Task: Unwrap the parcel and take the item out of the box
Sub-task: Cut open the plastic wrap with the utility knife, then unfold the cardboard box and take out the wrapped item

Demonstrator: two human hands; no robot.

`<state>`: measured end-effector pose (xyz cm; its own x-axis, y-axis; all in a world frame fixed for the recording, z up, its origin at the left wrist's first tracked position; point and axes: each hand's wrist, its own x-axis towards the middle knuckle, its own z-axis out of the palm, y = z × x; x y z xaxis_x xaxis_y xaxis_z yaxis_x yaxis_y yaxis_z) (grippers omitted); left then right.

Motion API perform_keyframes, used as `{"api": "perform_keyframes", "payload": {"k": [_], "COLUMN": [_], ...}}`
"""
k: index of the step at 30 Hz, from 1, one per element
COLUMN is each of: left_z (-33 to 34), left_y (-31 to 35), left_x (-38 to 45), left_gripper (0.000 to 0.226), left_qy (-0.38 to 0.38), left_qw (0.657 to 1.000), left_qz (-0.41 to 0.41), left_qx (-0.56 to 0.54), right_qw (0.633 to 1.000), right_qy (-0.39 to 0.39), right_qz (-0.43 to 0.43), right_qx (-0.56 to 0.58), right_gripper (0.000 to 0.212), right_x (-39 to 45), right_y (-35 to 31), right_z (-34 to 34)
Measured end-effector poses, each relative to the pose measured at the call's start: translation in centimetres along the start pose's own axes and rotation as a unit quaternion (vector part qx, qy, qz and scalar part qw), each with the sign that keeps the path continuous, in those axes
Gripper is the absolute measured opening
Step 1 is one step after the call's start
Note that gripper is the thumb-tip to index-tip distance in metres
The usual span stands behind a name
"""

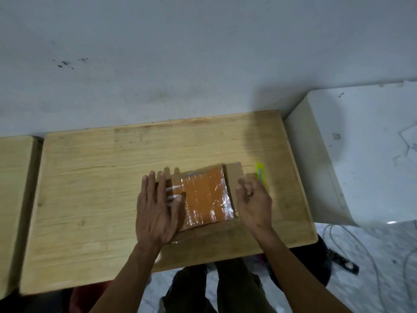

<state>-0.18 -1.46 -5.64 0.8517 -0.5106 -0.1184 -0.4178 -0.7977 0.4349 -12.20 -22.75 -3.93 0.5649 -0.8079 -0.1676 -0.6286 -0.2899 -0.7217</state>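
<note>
box open, item still inside

you have the wooden tabletop (90,177) in front of you, set against a pale wall, with a white cabinet to its right. near the front edge, a little right of centre, sits the cardboard box (234,177) with its flaps spread flat, and inside it lies the orange item (203,195) in shiny clear film. so the unwrapping looks done and you are at the taking-out step.

your left hand (158,208) lies flat, fingers straight, over the left side of the box, its fingertips reaching the item's left edge. your right hand (253,199) hovers at the right flap with fingers loosely curled; it seems to hold nothing, though blur makes that hard to confirm. the two hands are apart, one on each side.

just beyond the right hand rests a yellow-green cutter (260,173); it looks no longer needed.

next, you probably need fingers under both side edges of the item, lifting it straight up while the box stays down. the film may be slippery.
</note>
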Motion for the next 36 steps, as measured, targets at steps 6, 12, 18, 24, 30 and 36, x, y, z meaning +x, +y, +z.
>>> {"api": "perform_keyframes", "payload": {"k": [6, 12, 18, 24, 30, 36], "left_z": [0.4, 0.5, -1.7, -3.5, -5.6, -8.0], "left_y": [-1.8, -3.5, -2.6, -2.0, 0.0, 1.4], "left_x": [-2.3, -2.8, -2.5, -2.9, -3.4, -0.3], "left_gripper": [0.072, 0.071, 0.069, 0.067, 0.065, 0.042], "left_qy": [0.01, 0.007, -0.011, -0.03, -0.041, -0.05], "left_qw": [1.0, 0.999, 0.992, 0.986, 0.964, 0.954], "left_qz": [-0.02, -0.037, -0.054, -0.035, -0.093, -0.121], "left_qx": [-0.011, -0.037, -0.116, -0.163, -0.245, -0.269], "right_qw": [0.989, 0.981, 0.962, 0.952, 0.935, 0.916], "right_qy": [-0.024, -0.01, -0.014, -0.065, -0.07, -0.087], "right_qz": [0.109, 0.162, 0.212, 0.227, 0.239, 0.261], "right_qx": [0.095, 0.109, 0.174, 0.193, 0.252, 0.291], "right_gripper": [0.024, 0.01, 0.021, 0.014, 0.017, 0.012], "right_x": [-2.8, -3.4, -3.3, -2.6, -1.5, 1.6], "right_y": [-2.5, -2.3, -2.9, -3.5, -4.8, -6.3], "right_z": [3.0, 3.2, 2.5, 0.5, -0.9, 0.1]}}
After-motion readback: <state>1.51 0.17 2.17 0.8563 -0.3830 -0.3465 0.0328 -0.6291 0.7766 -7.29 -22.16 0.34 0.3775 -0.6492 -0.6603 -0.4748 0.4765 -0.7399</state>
